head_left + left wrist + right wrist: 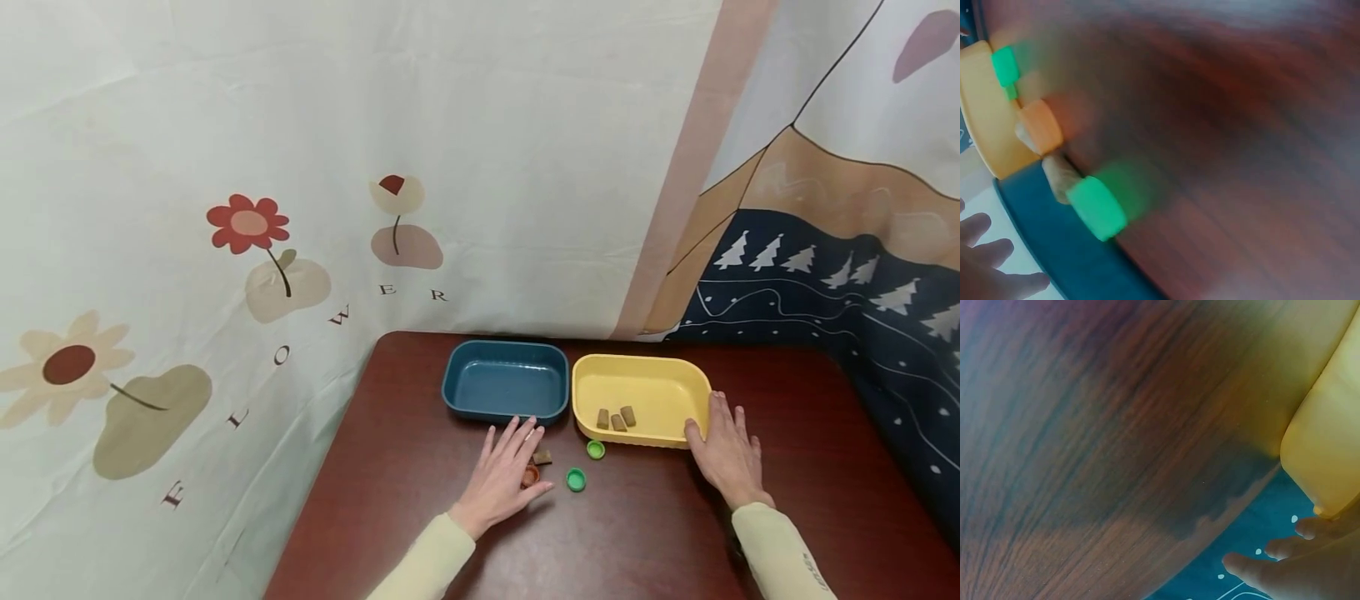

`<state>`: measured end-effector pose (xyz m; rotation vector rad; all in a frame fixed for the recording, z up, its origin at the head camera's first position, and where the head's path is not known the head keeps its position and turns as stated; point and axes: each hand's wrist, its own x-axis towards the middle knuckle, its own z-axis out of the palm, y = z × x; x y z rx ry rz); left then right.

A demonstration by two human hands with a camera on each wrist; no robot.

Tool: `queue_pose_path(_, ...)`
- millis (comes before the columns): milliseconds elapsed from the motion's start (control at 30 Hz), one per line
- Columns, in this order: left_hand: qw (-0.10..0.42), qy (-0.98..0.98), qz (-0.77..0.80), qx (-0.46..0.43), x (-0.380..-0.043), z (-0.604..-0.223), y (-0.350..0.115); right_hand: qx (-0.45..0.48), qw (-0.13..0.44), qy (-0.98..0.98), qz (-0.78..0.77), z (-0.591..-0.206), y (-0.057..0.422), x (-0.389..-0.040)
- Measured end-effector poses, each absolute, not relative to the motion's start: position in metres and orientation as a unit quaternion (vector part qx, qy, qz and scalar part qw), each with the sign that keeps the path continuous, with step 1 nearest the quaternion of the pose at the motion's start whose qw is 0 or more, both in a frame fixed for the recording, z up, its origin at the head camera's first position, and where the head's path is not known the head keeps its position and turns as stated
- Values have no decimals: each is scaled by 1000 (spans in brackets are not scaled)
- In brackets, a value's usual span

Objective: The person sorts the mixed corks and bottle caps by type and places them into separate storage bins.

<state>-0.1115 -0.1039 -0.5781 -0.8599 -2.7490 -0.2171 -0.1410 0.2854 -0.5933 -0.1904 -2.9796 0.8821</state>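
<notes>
My left hand (495,483) hovers low over the table with its fingers spread, fingertips at the front edge of the blue tray (506,414). Beneath and beside it lie an orange bottle cap (532,476) and a cork (542,457), both partly covered in the head view. The left wrist view also shows a green cap (1097,208) near a cork (1059,178). On the right, my right hand (729,458) rests at the right rim of the yellow tray (675,392), thumb over the near corner, fingers fairly straight along the outer side.
Several corks (617,422) lie in the yellow tray, near its front left. A lime cap (596,450) and a green cap (576,479) sit on the table (622,533) before it. Patterned cloth (525,167) hangs behind the table.
</notes>
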Motion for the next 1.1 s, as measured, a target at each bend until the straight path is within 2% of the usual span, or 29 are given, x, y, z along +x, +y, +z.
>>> queue_pose_path(367, 134, -938, -53, -316, -110, -584, -119, -60, 20, -957, 284, -594, 285, -141)
queue_pose_path(633, 133, -923, -26, -359, -116, -580, -106, -60, 17, -957, 283, -594, 285, -140)
queue_pose_path(933, 127, -940, 29, -314, -118, -584, -81, -61, 15, -957, 284, -595, 287, -140)
queue_pose_path(1100, 147, -944, 43, -293, -118, -588, -74, -56, 22, -957, 283, -595, 287, -141)
